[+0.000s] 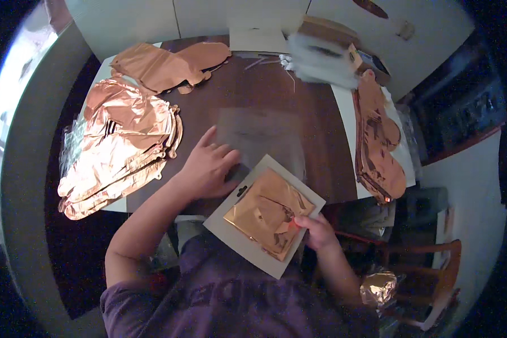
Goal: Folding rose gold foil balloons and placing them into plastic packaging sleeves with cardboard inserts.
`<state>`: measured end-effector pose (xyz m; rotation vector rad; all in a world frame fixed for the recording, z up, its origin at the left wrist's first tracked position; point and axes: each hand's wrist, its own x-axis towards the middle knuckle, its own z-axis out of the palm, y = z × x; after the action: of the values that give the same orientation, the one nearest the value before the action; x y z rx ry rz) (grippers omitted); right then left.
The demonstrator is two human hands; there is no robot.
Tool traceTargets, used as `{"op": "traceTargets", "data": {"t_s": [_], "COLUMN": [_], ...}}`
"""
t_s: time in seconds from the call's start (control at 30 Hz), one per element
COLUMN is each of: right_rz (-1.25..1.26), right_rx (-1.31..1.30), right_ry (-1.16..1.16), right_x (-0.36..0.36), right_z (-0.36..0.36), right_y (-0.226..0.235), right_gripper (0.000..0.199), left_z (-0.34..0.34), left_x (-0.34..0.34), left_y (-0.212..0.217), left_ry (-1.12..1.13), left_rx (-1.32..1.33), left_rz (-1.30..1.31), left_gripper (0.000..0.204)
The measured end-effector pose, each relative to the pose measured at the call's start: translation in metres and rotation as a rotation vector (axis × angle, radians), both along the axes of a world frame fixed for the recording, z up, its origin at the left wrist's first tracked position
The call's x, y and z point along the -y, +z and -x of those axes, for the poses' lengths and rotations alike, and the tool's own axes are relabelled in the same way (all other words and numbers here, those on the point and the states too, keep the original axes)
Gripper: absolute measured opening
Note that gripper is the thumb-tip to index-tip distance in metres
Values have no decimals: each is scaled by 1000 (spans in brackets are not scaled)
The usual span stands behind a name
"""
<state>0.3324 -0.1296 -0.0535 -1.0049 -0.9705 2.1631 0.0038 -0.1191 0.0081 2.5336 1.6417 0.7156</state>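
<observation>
My right hand (319, 232) grips the right edge of a white card (222, 222), its thumb pressed on top. On the card lies a folded rose-gold foil balloon (265, 205), a flat shiny square. The card is tilted above the table's near edge, in front of my chest. Its slotted hanging hole points up and to the left. My left hand (211, 166) is apart from the card, fingers spread, beside a clear plastic bag (265, 127) on the dark table. Whether its fingertips touch the bag I cannot tell.
Flat foil balloons lie stacked at the left (118, 146), the far left (166, 65) and the right (377, 146). At the back are clear bags (321, 62), a cardboard box (332, 31) and thin white straws (256, 63). A wooden chair (448, 270) stands at lower right, near bagged foil (379, 287).
</observation>
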Motion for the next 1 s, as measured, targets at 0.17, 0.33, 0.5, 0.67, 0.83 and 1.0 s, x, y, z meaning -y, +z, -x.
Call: {"op": "traceTargets", "data": {"t_s": [0.17,0.33,0.5,0.67,0.83,1.0], "right_rz": [13,-33,-51,-60,-146,-168], "right_rx": [-20,32,115,156,262,356], "right_ry": [-12,-75,-121,-250,-304,-331], "right_x": [-4,-6,1,19,38,52], "right_z": [8,4,0,-4,-1,9], "right_y": [2,-4,19,17,15,37], "right_gripper": [54,41,43,44,44,47], "left_z": [-2,-9,-5,-11,-10,-10], "left_x": [-37,-44,-41,-51,-48,-41], "left_y": [-22,-23,-8,-11,-5,-10], "left_ry": [-224,-254,-298,-481,-448,-433], "left_rx": [-66,-27,127,216,310,267], "left_rz": [41,56,62,96,308,214], "left_gripper": [27,21,11,12,15,16]}}
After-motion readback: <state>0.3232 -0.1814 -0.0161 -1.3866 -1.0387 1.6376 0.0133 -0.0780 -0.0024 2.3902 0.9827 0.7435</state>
